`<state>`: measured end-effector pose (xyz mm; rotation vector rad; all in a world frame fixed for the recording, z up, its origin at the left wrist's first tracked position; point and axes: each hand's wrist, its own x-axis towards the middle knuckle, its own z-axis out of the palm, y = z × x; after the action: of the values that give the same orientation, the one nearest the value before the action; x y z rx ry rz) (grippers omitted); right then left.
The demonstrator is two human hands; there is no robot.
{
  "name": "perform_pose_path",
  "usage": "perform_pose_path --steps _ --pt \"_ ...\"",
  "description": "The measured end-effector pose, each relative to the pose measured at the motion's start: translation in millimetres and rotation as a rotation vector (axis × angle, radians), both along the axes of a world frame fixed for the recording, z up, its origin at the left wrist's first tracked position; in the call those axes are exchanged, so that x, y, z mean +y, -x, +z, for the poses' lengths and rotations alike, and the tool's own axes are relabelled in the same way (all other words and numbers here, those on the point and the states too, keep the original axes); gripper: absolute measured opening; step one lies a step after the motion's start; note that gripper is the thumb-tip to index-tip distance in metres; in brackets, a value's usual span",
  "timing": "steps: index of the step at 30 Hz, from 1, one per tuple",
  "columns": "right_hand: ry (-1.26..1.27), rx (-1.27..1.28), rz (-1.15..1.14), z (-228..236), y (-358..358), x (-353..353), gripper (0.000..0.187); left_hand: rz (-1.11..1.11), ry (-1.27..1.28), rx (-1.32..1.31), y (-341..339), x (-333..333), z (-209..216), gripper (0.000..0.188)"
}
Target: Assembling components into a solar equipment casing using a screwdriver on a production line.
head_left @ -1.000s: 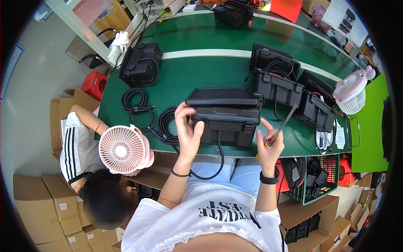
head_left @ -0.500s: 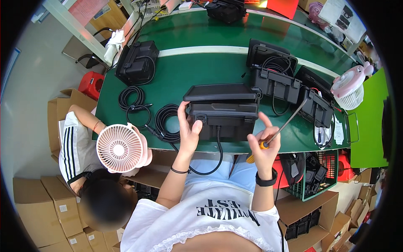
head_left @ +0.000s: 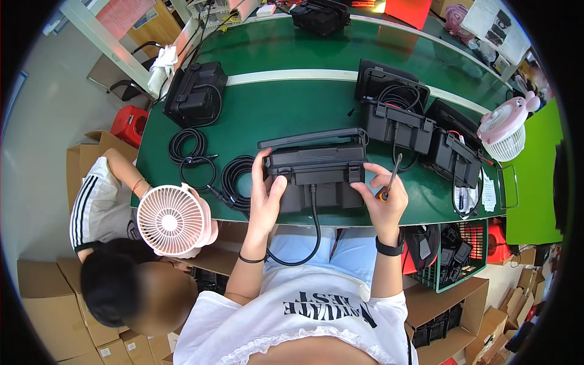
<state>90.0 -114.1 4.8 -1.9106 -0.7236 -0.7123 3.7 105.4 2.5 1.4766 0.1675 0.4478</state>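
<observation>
A black plastic case (head_left: 316,159) lies at the near edge of the green table, its lid tipped up a little at the back. My left hand (head_left: 265,198) grips its left end, thumb on the front and fingers along the side. At the right end, the thumb and forefinger of my right hand (head_left: 389,204) touch the case by its right front latch. That same hand holds a screwdriver (head_left: 395,168) with an orange-yellow handle, its shaft pointing up and away. From the case's front a black cable (head_left: 316,219) hangs in a loop over the table edge.
Coiled black cables (head_left: 234,179) lie left of the case. More black cases (head_left: 398,125) stand at the right and one (head_left: 194,94) at the far left. A pink fan (head_left: 173,220) and a co-worker (head_left: 109,207) are at the left. A green crate (head_left: 465,255) stands lower right.
The case has shifted slightly left, and its lid is tipped up more. My right hand has come to its right front latch, and the screwdriver now points more upright. The co-worker's head has moved.
</observation>
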Motion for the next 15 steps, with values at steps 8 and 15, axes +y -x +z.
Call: perform_pose_path --steps 8,15 --pt "-0.199 0.478 -0.036 2 8 10 0.031 0.027 0.030 -0.054 -3 -6 -1 0.062" --pt "-0.557 0.661 0.296 18 8 13 0.027 0.076 -0.052 -0.065 -3 -12 -2 0.061"
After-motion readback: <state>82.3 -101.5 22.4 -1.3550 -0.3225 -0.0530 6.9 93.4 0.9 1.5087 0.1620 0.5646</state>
